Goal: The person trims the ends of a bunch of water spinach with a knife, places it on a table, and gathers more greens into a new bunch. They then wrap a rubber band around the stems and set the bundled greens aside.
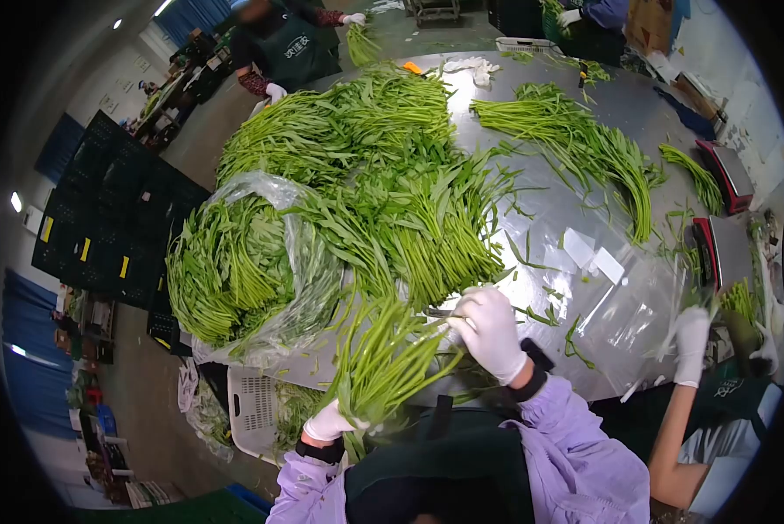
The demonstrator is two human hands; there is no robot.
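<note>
My left hand (329,423), in a white glove, is closed around the leafy lower part of a bunch of water spinach (383,358). The stems fan up and to the right, over the near edge of the metal table. White-gloved too, my right hand (490,334) is bent in a pinch at the upper stem ends of this bunch; its fingertips are partly hidden. Just beyond it lies a large pile of water spinach (427,218). Left of that pile, a clear plastic bag (309,262) stands open, full of the same greens.
Another row of greens (575,140) lies across the metal table (532,231). Plastic sheets (628,314) and white labels (593,253) are at the right, near two red-sided scales (728,249). A white crate (252,406) stands below left. Co-workers are at the far side and right.
</note>
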